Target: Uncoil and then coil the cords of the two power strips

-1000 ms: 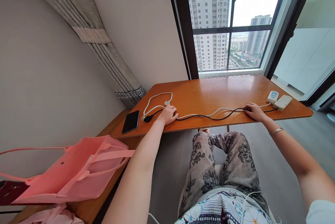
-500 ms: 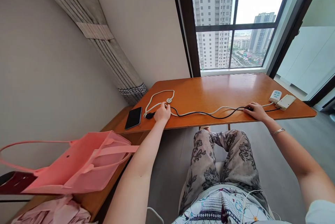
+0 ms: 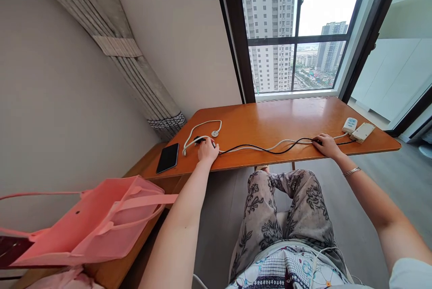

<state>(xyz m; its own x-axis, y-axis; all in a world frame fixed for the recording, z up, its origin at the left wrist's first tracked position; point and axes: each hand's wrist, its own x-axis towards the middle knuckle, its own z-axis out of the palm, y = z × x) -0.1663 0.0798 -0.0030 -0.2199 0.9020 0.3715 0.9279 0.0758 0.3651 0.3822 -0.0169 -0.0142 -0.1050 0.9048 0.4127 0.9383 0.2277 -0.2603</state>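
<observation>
My left hand (image 3: 208, 150) is closed around the black cord (image 3: 276, 152) at the left part of the wooden table. The black plug end (image 3: 200, 140) shows just beyond its knuckles. Farther along the same cord, my right hand (image 3: 327, 146) closes its fingers on it near the right end of the table. A white cord (image 3: 285, 142) runs alongside the black one, partly under both hands. Its round white plug (image 3: 215, 133) lies behind my left hand. At the right, the cords lead to a small white socket block (image 3: 349, 125) and a flat cream-coloured box (image 3: 362, 132).
A dark-screened tablet or phone (image 3: 168, 158) rests at the left end of the table (image 3: 286, 118). An open pink bag (image 3: 108, 217) stands on a wooden surface to my left. Behind the table are a window and a tied curtain (image 3: 124, 73).
My left hand has turned slightly, and the black plug end has swung from its left side to behind it. My right hand keeps its place on the cord. The view has shifted a little.
</observation>
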